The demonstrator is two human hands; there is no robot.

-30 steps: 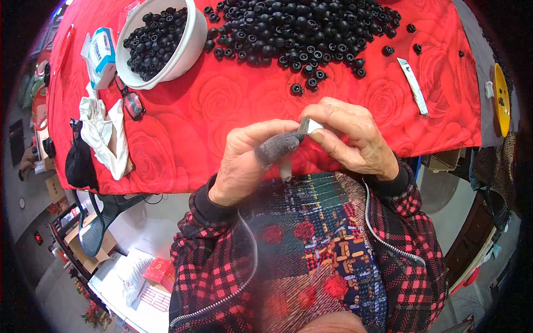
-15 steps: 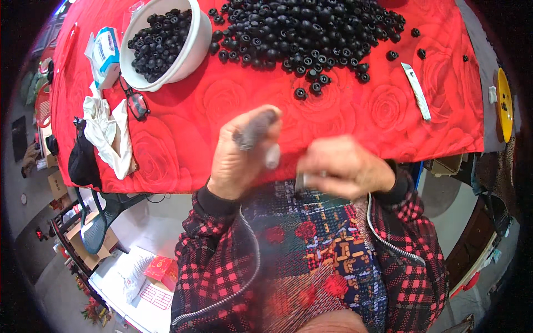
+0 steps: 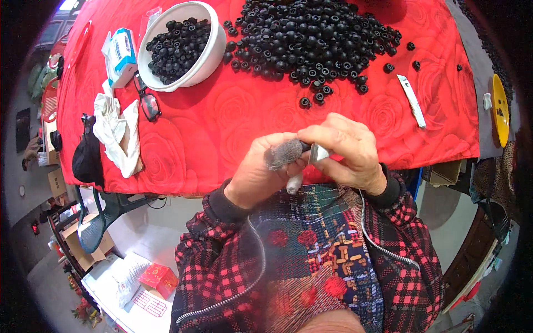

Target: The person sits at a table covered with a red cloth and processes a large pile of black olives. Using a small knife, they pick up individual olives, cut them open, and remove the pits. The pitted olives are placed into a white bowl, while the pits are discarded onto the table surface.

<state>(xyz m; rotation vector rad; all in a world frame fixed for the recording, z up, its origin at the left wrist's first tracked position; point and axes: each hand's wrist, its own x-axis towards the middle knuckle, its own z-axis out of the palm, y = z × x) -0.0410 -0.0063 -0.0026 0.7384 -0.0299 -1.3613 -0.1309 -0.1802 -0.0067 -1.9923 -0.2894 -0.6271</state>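
Note:
Just over the table's near edge my two hands meet. My left hand [image 3: 261, 169] is closed, with a grey fuzzy cover [image 3: 286, 154] on its thumb and a white wrapping [image 3: 294, 183] on another fingertip. Pinched at that thumb's tip is a small black part [image 3: 305, 145], mostly hidden by the fingers. My right hand [image 3: 352, 150] is closed around a small flat piece, pale and metallic-looking [image 3: 317, 154], held against the black part. Beyond the hands lies a big heap of black round parts [image 3: 311, 41], hollow on one side.
A white bowl [image 3: 220, 53] of similar black parts stands back left. Near it lie eyeglasses [image 3: 150, 105], a blue-and-white box [image 3: 119, 55], white cloth [image 3: 114, 133] and a black bundle [image 3: 88, 155]. At right are a narrow white packet [image 3: 411, 101] and a yellow plate [image 3: 496, 130].
My hands, apart before, have come together. The left moved right and down; the right turned, bringing the flat piece up against the black part. The view has shifted slightly.

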